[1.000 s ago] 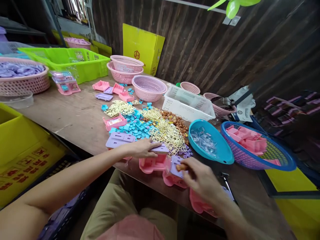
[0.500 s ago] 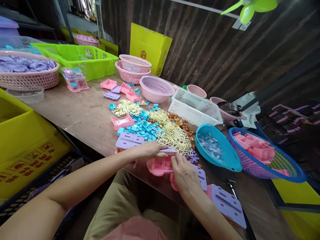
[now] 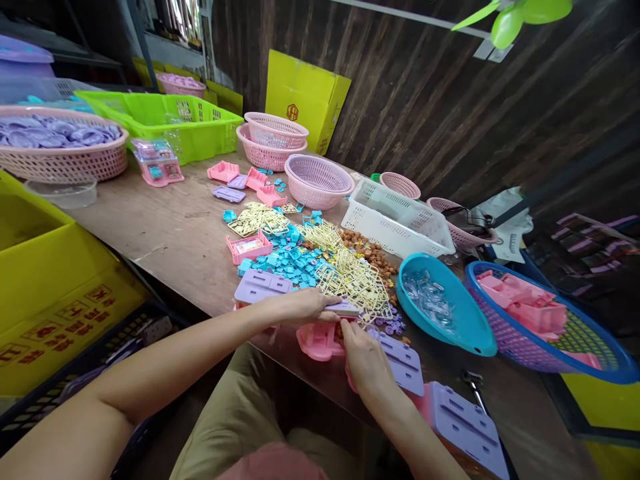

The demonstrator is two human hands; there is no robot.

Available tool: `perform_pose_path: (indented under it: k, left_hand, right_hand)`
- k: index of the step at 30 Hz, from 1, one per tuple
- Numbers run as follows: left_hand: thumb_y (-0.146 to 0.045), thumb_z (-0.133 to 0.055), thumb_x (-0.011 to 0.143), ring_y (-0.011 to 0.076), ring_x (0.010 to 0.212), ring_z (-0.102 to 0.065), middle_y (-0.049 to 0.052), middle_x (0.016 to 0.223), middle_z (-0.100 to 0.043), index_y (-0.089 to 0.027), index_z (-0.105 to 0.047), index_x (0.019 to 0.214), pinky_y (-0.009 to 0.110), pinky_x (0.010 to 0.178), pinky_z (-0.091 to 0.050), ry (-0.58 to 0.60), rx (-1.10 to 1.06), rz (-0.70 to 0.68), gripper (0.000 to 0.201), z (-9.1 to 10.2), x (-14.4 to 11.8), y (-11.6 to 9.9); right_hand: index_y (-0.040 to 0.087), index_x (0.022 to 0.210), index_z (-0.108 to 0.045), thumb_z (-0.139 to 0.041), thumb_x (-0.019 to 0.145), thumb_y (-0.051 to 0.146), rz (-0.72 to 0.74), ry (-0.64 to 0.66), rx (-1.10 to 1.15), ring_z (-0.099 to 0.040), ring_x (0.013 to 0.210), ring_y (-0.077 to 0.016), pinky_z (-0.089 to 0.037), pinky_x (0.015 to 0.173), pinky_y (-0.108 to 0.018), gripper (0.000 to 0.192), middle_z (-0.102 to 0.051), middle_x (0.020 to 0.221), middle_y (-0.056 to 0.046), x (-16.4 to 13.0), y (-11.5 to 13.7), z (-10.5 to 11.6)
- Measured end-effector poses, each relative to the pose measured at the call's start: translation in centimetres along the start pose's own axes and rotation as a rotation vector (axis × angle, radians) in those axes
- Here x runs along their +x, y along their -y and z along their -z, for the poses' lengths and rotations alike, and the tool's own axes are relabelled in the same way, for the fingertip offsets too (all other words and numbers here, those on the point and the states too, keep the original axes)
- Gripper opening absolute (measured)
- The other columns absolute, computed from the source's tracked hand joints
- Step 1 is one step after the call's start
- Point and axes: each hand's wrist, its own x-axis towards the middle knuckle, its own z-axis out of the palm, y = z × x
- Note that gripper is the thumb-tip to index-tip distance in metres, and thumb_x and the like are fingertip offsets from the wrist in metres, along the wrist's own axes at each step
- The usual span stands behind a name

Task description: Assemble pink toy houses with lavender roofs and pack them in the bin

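A left hand's (image 3: 307, 307) fingers pinch a purple roof (image 3: 347, 309), a pink toy (image 3: 312, 341) just below them; the right hand's (image 3: 369, 360) grip is hidden. Likely light, stiff plastic, best held by edges.

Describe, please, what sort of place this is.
It looks like a small workshop or factory room: pink plastic units with flat purple tops line the near edge of the brown wooden-looking table, small turquoise plastic parts lie heaped beyond them, and a blue-rimmed oval plastic basket holds pink plastic pieces.
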Motion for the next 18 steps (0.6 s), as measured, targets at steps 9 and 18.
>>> perform_pose_path:
  k: [9,18]
  left_hand:
    - [-0.043,-0.04,0.09,0.023,0.091,-0.06,0.012,0.107,-0.063,-0.02,-0.04,0.135,0.026,0.073,-0.042,0.053,-0.03,0.0,0.051,1.1,-0.5,-0.1]
    - [-0.042,-0.037,0.091,0.0228,0.089,-0.059,0.012,0.11,-0.062,-0.023,-0.031,0.14,0.027,0.073,-0.042,0.193,0.047,0.048,0.053,3.2,-1.2,-0.3]
  right_hand:
    - [0.01,0.102,-0.056,-0.035,0.093,0.028,0.019,-0.795,-0.063,-0.056,0.083,-0.0266,-0.046,0.072,-0.039,0.029,-0.061,0.091,-0.016,-2.8,-1.9,-1.0]
    - [0.016,0.11,-0.05,-0.039,0.092,0.034,0.014,-0.749,0.473,-0.054,0.099,-0.0255,-0.047,0.083,-0.042,0.028,-0.057,0.103,-0.013,-1.9,1.5,-5.1]
